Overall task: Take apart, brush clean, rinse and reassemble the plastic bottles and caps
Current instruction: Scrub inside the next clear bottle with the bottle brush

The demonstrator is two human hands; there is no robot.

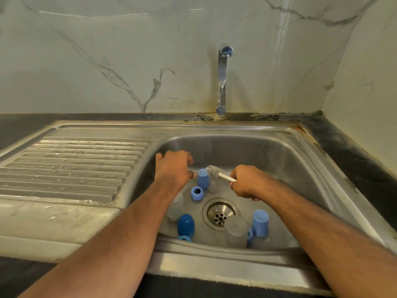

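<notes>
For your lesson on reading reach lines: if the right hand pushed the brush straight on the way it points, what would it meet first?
Most likely the upright light blue cap: the brush held by the right hand has its bristles just over the cap's top. Depth is unclear; it might pass above and reach the left hand.

Both bare forearms are extended forward and inward from the lower corners. The left hand [174, 168] is held knuckles-up with its fingers curled downward; whether anything is held cannot be told. The right hand [247, 182] is closed into a fist, with a white handle gripped inside it.
</notes>
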